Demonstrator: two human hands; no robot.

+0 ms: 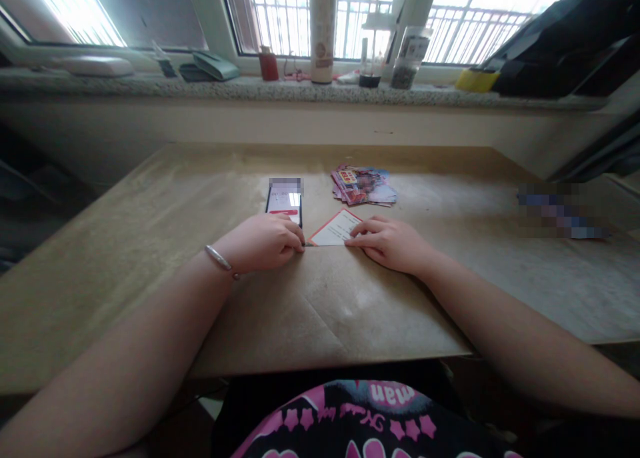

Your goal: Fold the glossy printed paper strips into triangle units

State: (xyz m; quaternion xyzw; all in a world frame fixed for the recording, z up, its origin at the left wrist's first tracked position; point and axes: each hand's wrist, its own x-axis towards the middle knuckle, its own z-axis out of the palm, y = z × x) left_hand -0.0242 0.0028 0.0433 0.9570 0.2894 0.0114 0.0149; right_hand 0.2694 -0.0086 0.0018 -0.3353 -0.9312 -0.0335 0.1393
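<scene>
A folded white paper sheet with a red border (334, 230) lies on the brown table (150, 245) between my hands. My left hand (263, 243), a silver bangle on its wrist, is curled with its fingertips pressed on the paper's left corner. My right hand (390, 241) lies on the paper's right edge, its fingers pressed together along the fold. A phone (285, 201) with a lit screen rests just beyond my left hand. A pile of colourful printed papers (364, 185) sits behind the folded sheet.
A windowsill (200, 88) behind the table carries a tall white bottle (323, 28), a red cup (269, 65), a jar (407, 61) and small items. Dark objects (560, 51) stand at the right. A blurred item (555, 211) lies on the table's right side.
</scene>
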